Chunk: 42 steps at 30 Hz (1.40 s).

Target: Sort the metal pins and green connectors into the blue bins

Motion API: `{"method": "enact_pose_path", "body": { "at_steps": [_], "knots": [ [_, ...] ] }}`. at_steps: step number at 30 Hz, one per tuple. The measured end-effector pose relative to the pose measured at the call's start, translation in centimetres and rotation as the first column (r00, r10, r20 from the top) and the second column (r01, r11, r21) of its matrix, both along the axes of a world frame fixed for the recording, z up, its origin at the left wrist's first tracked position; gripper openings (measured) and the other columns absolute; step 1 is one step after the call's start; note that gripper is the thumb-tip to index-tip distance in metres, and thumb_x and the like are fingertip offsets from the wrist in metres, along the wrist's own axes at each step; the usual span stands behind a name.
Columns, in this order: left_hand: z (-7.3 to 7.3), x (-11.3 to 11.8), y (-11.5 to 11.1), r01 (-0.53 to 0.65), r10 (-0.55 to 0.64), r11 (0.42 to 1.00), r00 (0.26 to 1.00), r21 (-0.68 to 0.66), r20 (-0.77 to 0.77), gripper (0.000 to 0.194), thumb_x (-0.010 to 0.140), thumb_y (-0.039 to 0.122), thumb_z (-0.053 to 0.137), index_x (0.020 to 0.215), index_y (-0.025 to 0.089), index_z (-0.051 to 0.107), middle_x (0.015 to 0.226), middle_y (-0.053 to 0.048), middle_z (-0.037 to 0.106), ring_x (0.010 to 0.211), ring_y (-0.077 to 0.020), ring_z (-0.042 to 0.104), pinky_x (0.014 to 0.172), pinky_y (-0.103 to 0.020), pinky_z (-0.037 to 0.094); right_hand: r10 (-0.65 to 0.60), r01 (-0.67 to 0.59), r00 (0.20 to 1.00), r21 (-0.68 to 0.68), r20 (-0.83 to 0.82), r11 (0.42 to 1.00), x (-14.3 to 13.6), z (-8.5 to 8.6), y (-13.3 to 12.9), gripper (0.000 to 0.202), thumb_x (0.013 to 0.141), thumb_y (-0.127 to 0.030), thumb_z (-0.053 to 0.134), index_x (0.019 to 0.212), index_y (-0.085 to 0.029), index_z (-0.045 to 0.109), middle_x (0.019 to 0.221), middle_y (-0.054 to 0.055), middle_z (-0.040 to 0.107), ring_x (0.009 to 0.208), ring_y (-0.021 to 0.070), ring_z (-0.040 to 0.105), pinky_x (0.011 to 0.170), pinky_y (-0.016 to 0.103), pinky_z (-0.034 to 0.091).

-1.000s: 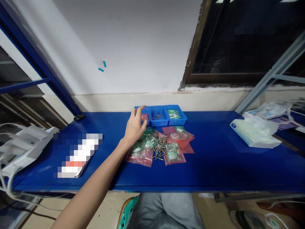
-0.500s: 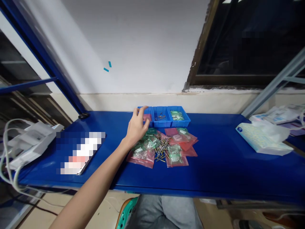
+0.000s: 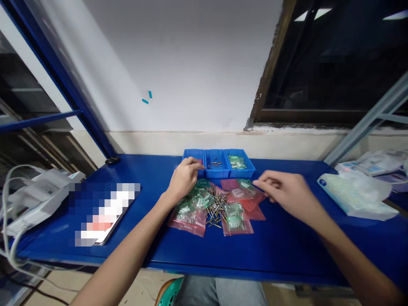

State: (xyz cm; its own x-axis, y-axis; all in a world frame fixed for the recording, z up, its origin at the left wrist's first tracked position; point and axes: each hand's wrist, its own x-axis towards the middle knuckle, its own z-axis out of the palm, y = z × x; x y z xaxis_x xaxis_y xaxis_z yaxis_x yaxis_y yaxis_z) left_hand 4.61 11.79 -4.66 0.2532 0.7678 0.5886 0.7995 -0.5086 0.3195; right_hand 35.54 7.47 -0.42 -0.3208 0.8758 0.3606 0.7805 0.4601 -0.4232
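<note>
My left hand [image 3: 185, 177] is at the front of the left blue bin [image 3: 193, 154], its fingers drawn together; whether anything is between them is hidden. A pink item shows inside that bin. The middle bin [image 3: 217, 171] holds a few metal pins, and the right bin [image 3: 241, 171] holds green bags. My right hand [image 3: 282, 191], slightly blurred, hovers right of the red bags [image 3: 253, 204] with its fingers curled inward. Between the hands lie a pile of metal pins [image 3: 216, 206], green bags [image 3: 200, 197] and a pink bag [image 3: 194, 225].
A phone with a blurred screen [image 3: 110, 216] lies on the blue table [image 3: 287, 255] at the left. White power strips with cables [image 3: 41, 195] are at the far left. A tissue box [image 3: 353, 197] stands at the right. Behind the table is a wall.
My right hand has come into view from the right. The fingers of my left hand have drawn together at the left bin. The whole view has shifted slightly.
</note>
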Motion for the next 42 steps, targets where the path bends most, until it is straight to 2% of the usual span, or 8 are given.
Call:
{"method": "enact_pose_path", "body": {
  "at_steps": [2, 4, 8, 16, 24, 32, 37, 42],
  "knots": [
    [-0.1, 0.0, 0.0, 0.002, -0.002, 1.0, 0.999, -0.002, -0.037, 0.034, 0.09, 0.008, 0.044, 0.103, 0.022, 0.072, 0.109, -0.007, 0.064, 0.102, -0.0229, 0.059, 0.091, -0.039, 0.051, -0.003, 0.007, 0.987, -0.023, 0.162, 1.0, -1.1, -0.4, 2.0, 0.033, 0.096, -0.038, 0.051, 0.075, -0.021, 0.069, 0.07, 0.003, 0.068, 0.066, 0.0176, 0.063, 0.059, 0.029, 0.043],
    [-0.1, 0.0, 0.0, 0.013, -0.013, 1.0, 0.997, -0.003, -0.073, 0.032, 0.091, 0.01, 0.046, 0.108, 0.022, 0.071, 0.107, -0.007, 0.066, 0.1, -0.0237, 0.059, 0.09, -0.04, 0.051, 0.0, 0.011, 0.945, -0.032, 0.326, 0.999, -2.0, -0.9, 3.8, 0.023, 0.094, -0.031, 0.052, 0.085, -0.023, 0.072, 0.085, 0.005, 0.072, 0.081, 0.0218, 0.066, 0.063, 0.03, 0.044],
    [0.0, 0.1, 0.0, 0.055, -0.056, 0.998, 0.995, -0.005, -0.085, 0.031, 0.092, 0.012, 0.045, 0.11, 0.02, 0.069, 0.105, -0.007, 0.068, 0.098, -0.0235, 0.061, 0.092, -0.041, 0.049, 0.018, -0.002, 0.901, -0.038, 0.433, 0.999, -2.6, -2.1, 5.4, 0.021, 0.09, -0.024, 0.056, 0.106, -0.024, 0.07, 0.109, 0.009, 0.07, 0.102, 0.0274, 0.064, 0.073, 0.035, 0.049],
    [0.0, 0.3, -0.1, 0.089, -0.09, 0.996, 0.992, -0.015, -0.09, 0.031, 0.093, 0.013, 0.045, 0.114, 0.018, 0.067, 0.103, -0.009, 0.068, 0.096, -0.0232, 0.061, 0.091, -0.041, 0.049, 0.129, -0.083, 0.915, -0.134, 0.382, 0.987, -1.1, -4.1, 5.4, 0.036, 0.089, -0.016, 0.05, 0.121, -0.023, 0.064, 0.121, 0.009, 0.068, 0.114, 0.0267, 0.06, 0.091, 0.037, 0.047],
    [-0.1, 0.4, 0.1, 0.113, -0.113, 0.994, 0.991, 0.0, -0.077, 0.029, 0.091, 0.01, 0.048, 0.112, 0.016, 0.067, 0.102, -0.008, 0.068, 0.098, -0.0235, 0.061, 0.092, -0.042, 0.048, 0.237, -0.195, 0.913, -0.154, 0.331, 0.969, -0.4, -4.6, 6.3, 0.036, 0.085, -0.015, 0.053, 0.118, -0.023, 0.065, 0.117, 0.008, 0.068, 0.109, 0.0242, 0.062, 0.095, 0.034, 0.043],
    [-0.8, 0.7, 0.0, 0.117, -0.116, 0.99, 0.993, 0.081, -0.023, 0.027, 0.092, 0.01, 0.047, 0.11, 0.018, 0.066, 0.104, -0.008, 0.062, 0.1, -0.0228, 0.057, 0.09, -0.041, 0.049, 0.256, -0.24, 0.918, -0.09, 0.304, 0.967, -1.1, -3.7, 5.8, 0.025, 0.083, -0.011, 0.054, 0.101, -0.021, 0.067, 0.097, 0.007, 0.071, 0.091, 0.0218, 0.064, 0.081, 0.03, 0.044],
    [-0.8, 1.2, -0.4, 0.145, -0.144, 0.986, 0.989, 0.079, -0.013, 0.026, 0.093, 0.011, 0.047, 0.111, 0.018, 0.065, 0.103, -0.008, 0.06, 0.099, -0.0219, 0.057, 0.089, -0.04, 0.05, 0.207, -0.209, 0.941, -0.022, 0.268, 0.978, -1.5, -3.3, 5.5, 0.021, 0.089, -0.012, 0.046, 0.093, -0.02, 0.066, 0.09, 0.006, 0.071, 0.082, 0.02, 0.065, 0.073, 0.03, 0.044],
    [-0.4, 1.9, -1.0, 0.221, -0.218, 0.973, 0.975, 0.063, -0.046, 0.024, 0.097, 0.014, 0.046, 0.114, 0.018, 0.063, 0.103, -0.008, 0.062, 0.097, -0.0209, 0.059, 0.087, -0.04, 0.052, 0.146, -0.156, 0.986, 0.135, 0.082, 0.978, -2.0, -3.1, 5.1, 0.025, 0.094, -0.018, 0.041, 0.096, -0.019, 0.066, 0.091, 0.007, 0.073, 0.083, 0.0212, 0.068, 0.076, 0.033, 0.047]
  ]
}}
